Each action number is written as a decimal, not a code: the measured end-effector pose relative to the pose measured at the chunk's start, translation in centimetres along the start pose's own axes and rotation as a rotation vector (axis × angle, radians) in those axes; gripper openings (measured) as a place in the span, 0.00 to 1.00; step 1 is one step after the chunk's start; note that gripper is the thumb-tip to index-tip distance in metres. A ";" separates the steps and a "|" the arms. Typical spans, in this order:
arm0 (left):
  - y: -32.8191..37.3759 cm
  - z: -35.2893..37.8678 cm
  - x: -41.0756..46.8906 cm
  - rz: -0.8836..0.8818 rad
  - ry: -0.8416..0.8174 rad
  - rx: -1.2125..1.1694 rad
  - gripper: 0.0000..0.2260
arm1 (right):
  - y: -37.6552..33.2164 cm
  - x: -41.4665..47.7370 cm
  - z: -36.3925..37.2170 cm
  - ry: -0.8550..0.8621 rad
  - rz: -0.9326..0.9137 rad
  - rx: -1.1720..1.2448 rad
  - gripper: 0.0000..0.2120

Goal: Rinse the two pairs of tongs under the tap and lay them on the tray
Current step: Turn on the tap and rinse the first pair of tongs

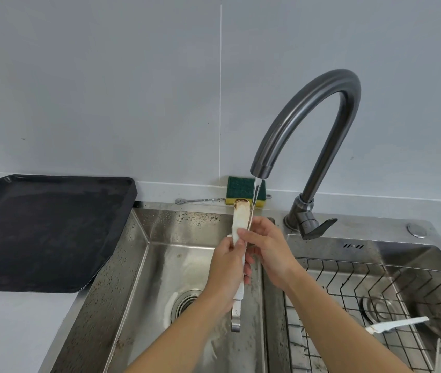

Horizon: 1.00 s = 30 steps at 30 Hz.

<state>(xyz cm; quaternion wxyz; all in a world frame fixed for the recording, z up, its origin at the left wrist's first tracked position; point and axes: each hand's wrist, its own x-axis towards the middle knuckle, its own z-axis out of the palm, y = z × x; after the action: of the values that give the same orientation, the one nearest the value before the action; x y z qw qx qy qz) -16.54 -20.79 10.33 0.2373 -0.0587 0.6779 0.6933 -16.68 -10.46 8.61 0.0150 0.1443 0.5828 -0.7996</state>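
The person is holding one pair of tongs (241, 224) upright over the left basin of the sink (144, 238), its browned white tips rising into the thin stream falling from the tap (302, 125). To rinse well, the stained tips should probably be turning slowly in the water so both faces are getting wet. The left hand (226, 267) is clenching the handle, forearm reaching up from the near edge; the right hand (267, 251) is pinching the blades just below the tips, wrist bent inward. The second pair of tongs (399, 324) is lying in the wire basket (348, 278) in the right basin. The dark tray (44, 232) is sitting on the tabletop at the sink's left edge, nothing laid on it yet
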 end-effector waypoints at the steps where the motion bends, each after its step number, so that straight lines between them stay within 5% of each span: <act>1: 0.0 -0.1 0.0 0.000 -0.002 -0.010 0.11 | -0.1 0.1 0.1 0.002 -0.009 -0.001 0.10; 6: 0.0 -0.6 0.2 0.014 -0.012 -0.043 0.12 | -0.2 0.0 0.2 0.035 -0.074 -0.033 0.06; 18: -1.2 -0.4 0.4 0.238 0.123 0.326 0.12 | 0.3 0.3 0.3 0.039 -0.059 0.005 0.03; 30: -0.8 -0.6 -1.4 0.223 0.214 0.569 0.09 | 0.6 0.1 0.6 0.008 0.006 0.110 0.12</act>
<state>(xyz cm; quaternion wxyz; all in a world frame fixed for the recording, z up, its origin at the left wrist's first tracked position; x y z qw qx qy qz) -15.12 -21.78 10.12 0.0941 0.0121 0.8678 0.4878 -16.76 -11.17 8.19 0.0072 0.1499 0.5374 -0.8299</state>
